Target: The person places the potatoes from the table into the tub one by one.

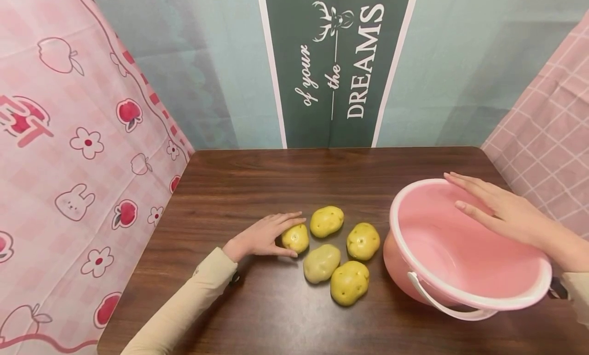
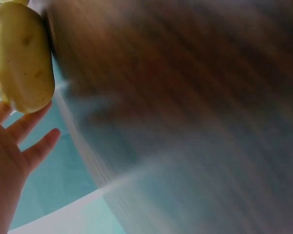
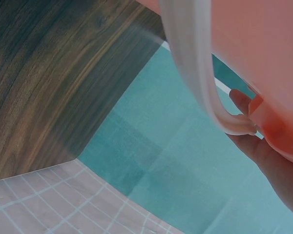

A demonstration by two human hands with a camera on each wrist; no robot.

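Five potatoes (image 1: 322, 263) lie at and just beyond your left fingertips on the brown table (image 1: 257, 181). Your left hand (image 1: 264, 236) curves its fingers and thumb round the nearest potato (image 1: 296, 238); the other four sit past those fingertips. Your right hand (image 1: 511, 212) has its fingers straight, resting at the rim of the pink bucket (image 1: 455, 227); the white handle (image 1: 448, 305) hangs opposite those fingertips.

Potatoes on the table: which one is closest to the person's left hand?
The leftmost potato in the head view. It alone sits at the left hand, between thumb and fingers; the other four potatoes lie farther right.
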